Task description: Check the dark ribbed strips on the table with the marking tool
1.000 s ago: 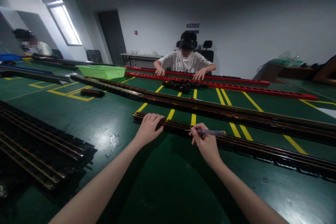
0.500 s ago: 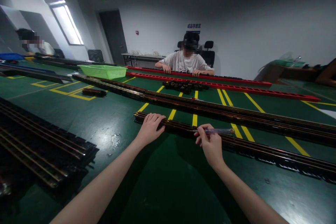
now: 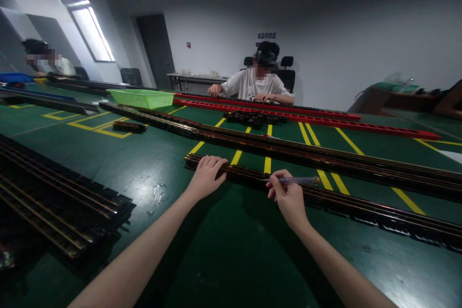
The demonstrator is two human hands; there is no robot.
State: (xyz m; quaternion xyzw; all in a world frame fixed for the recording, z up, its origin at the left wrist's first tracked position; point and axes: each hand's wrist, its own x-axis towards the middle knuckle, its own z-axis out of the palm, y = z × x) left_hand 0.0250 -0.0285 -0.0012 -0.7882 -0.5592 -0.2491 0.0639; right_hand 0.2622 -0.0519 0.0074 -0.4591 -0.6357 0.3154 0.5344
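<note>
Right fingers [image 3: 276,184] pinching clear-handled tool [image 3: 299,180], wall sign [image 3: 266,36] "成品存放区"

black strip [image 3: 346,201] with coppery lines, purplish tool [image 3: 298,181], green table [image 3: 216,245] striped yellow

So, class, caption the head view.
Left hand rests on a long dark strip; right hand holds a slim translucent-handled tool.

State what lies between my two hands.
In the head view, a stretch of the near dark strip lies between the left hand and the right hand; the tip of the slim tool in the right hand points into that gap.
</note>
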